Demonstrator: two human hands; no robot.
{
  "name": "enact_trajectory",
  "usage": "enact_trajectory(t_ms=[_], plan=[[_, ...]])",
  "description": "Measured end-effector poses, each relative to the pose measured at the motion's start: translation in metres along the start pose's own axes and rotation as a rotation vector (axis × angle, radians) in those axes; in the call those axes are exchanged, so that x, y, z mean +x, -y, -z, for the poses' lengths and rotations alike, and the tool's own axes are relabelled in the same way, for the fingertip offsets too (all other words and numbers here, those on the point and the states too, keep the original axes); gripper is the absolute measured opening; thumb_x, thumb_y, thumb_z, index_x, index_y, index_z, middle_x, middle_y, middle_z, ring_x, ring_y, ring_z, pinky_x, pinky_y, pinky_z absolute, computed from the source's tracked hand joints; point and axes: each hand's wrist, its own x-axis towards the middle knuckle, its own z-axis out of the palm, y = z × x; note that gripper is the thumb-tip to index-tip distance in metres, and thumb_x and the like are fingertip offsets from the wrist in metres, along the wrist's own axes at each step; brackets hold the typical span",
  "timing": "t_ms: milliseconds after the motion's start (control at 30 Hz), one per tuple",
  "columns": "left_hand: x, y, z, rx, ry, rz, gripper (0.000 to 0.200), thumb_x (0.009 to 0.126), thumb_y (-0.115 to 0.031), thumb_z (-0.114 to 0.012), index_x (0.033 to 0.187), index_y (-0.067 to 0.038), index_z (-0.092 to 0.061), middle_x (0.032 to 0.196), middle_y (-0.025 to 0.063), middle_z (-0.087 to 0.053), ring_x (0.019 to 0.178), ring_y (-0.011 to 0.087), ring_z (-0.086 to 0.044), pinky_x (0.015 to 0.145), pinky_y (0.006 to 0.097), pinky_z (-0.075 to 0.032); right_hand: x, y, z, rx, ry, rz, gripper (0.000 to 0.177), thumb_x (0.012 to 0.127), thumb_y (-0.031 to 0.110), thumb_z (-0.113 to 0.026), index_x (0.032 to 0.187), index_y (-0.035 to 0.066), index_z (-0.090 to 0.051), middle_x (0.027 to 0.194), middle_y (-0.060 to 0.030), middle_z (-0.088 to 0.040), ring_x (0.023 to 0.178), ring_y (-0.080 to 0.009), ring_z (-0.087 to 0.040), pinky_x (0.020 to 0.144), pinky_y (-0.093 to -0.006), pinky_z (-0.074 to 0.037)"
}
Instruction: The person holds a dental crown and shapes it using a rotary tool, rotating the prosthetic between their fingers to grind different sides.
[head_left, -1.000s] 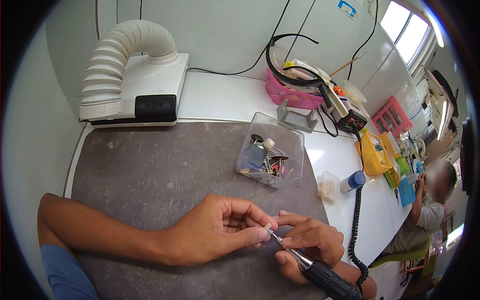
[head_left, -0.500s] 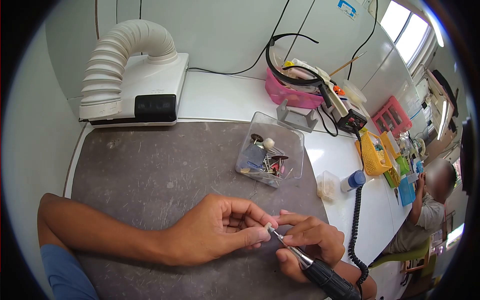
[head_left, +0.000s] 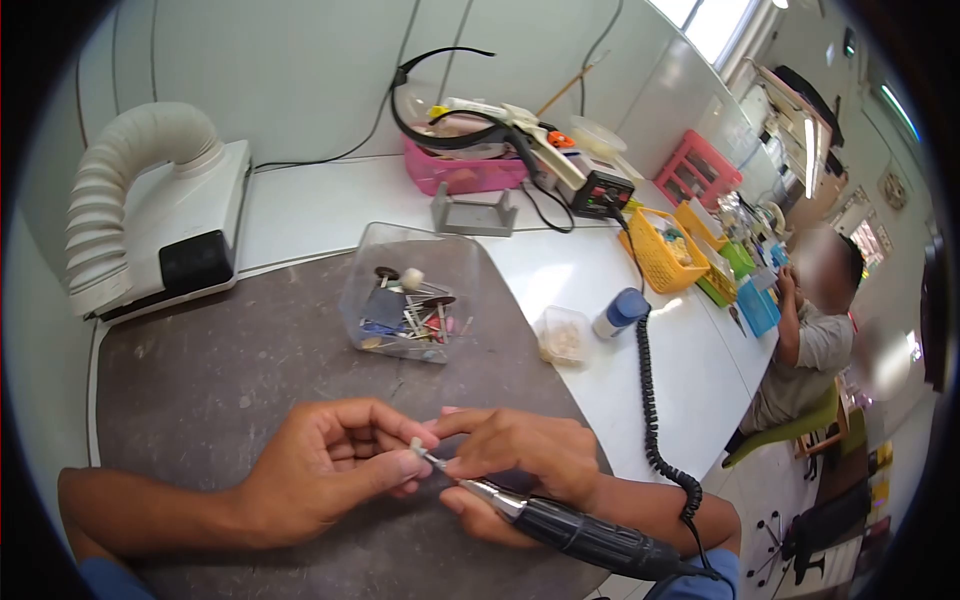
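Between the thumb and index fingertip of my left hand is pinched a small whitish tooth-like piece. My right hand grips a black and silver rotary handpiece like a pen. The thin bit of this tool points left, its tip right at the whitish piece. Fingers of both hands meet close over the grey-brown work mat. Just beyond them stands a clear plastic box holding several rotary bits and discs.
A white unit with a ribbed hose stands at the left. Behind are a pink basket and a black visor frame. To the right are a small clear tub, a blue-capped bottle, a coiled cord and a seated person.
My view has swung to the right, so the bench things sit further left in it. Both hands keep their holds, and more of the handpiece and right forearm shows.
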Motion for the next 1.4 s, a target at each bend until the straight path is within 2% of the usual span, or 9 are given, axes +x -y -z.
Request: enact_trajectory(t_ms=[400,667,900,967,1067,1133,1267,1333,1400], plan=[[0.0009,0.0072,-0.0015,0.019,-0.053,-0.099,0.019,0.087,-0.004,-0.061,0.104,0.002,-0.056,0.091,0.0091,-0.063,0.082,0.0103,-0.062,0.077,0.0239,-0.052,-0.0033,0.0026,-0.0008,-0.007,-0.056,-0.015,0.021,0.069,0.002,-0.072,0.085,0.001,-0.059,0.083,-0.0133,-0.064,0.085,-0.0295,-0.067,0.071,-0.0332,-0.055],[0.0012,0.0067,-0.0021,0.030,-0.068,-0.111,0.019,0.086,-0.005,-0.062,0.103,0.001,-0.056,0.090,0.0087,-0.063,0.082,0.0109,-0.062,0.075,0.0244,-0.052,-0.0029,0.0020,-0.0023,0.052,-0.076,0.023,0.019,0.071,0.000,-0.071,0.085,0.001,-0.058,0.081,-0.0128,-0.062,0.076,-0.0272,-0.066,0.065,-0.0325,-0.053],[0.0024,0.0064,-0.0021,0.031,-0.053,-0.088,0.020,0.087,-0.005,-0.062,0.105,0.002,-0.057,0.091,0.0083,-0.064,0.081,0.0100,-0.062,0.076,0.0236,-0.052,-0.0032,0.0030,-0.0013,0.065,-0.052,-0.025,0.019,0.070,0.001,-0.071,0.085,0.002,-0.059,0.081,-0.0122,-0.063,0.078,-0.0271,-0.066,0.069,-0.0317,-0.054],[-0.0010,0.0060,-0.0010,0.042,-0.098,-0.072,0.020,0.088,-0.005,-0.062,0.106,0.002,-0.058,0.091,0.0077,-0.065,0.081,0.0095,-0.062,0.077,0.0230,-0.051,-0.0037,-0.0005,-0.0010,-0.023,-0.064,0.006,0.019,0.070,0.002,-0.072,0.085,0.002,-0.060,0.081,-0.0125,-0.063,0.078,-0.0275,-0.067,0.070,-0.0318,-0.055],[-0.0009,0.0013,-0.0033,0.018,-0.100,-0.052,0.023,0.088,-0.007,-0.062,0.109,0.002,-0.058,0.091,0.0062,-0.065,0.082,0.0083,-0.061,0.078,0.0216,-0.050,-0.0026,-0.0019,-0.0002,-0.001,-0.026,0.008,0.020,0.069,0.003,-0.073,0.084,0.000,-0.061,0.077,-0.0130,-0.063,0.077,-0.0284,-0.068,0.074,-0.0356,-0.056],[0.0003,-0.0013,-0.0035,0.058,-0.035,-0.044,0.020,0.087,-0.006,-0.063,0.106,0.001,-0.059,0.086,0.0065,-0.064,0.079,0.0099,-0.062,0.076,0.0240,-0.051,-0.0001,-0.0007,0.0001,0.007,-0.006,0.030,0.020,0.069,0.003,-0.074,0.083,-0.001,-0.061,0.076,-0.0126,-0.064,0.077,-0.0284,-0.068,0.075,-0.0368,-0.056],[0.0018,-0.0002,-0.0008,0.070,-0.025,-0.034,0.021,0.088,-0.008,-0.063,0.107,0.001,-0.059,0.087,0.0053,-0.064,0.080,0.0086,-0.061,0.077,0.0230,-0.051,0.0017,0.0016,0.0030,0.012,0.017,-0.037,0.020,0.068,0.003,-0.074,0.083,-0.002,-0.061,0.076,-0.0120,-0.064,0.079,-0.0291,-0.069,0.078,-0.0401,-0.056],[0.0019,0.0019,-0.0001,0.062,0.009,-0.075,0.021,0.088,-0.009,-0.063,0.106,0.001,-0.059,0.088,0.0048,-0.064,0.080,0.0076,-0.061,0.077,0.0220,-0.050,0.0002,0.0000,0.0033,0.023,0.032,-0.026,0.020,0.068,0.003,-0.074,0.083,-0.002,-0.061,0.075,-0.0120,-0.064,0.079,-0.0292,-0.069,0.079,-0.0409,-0.056],[0.0019,0.0019,-0.0003,0.068,0.003,-0.079,0.021,0.088,-0.009,-0.064,0.106,0.000,-0.059,0.088,0.0044,-0.064,0.080,0.0071,-0.061,0.077,0.0216,-0.050,-0.0018,-0.0023,0.0027,0.057,0.000,-0.040,0.022,0.072,0.008,-0.074,0.084,-0.002,-0.058,0.073,-0.0133,-0.062,0.080,-0.0310,-0.068,0.085,-0.0486,-0.052]])
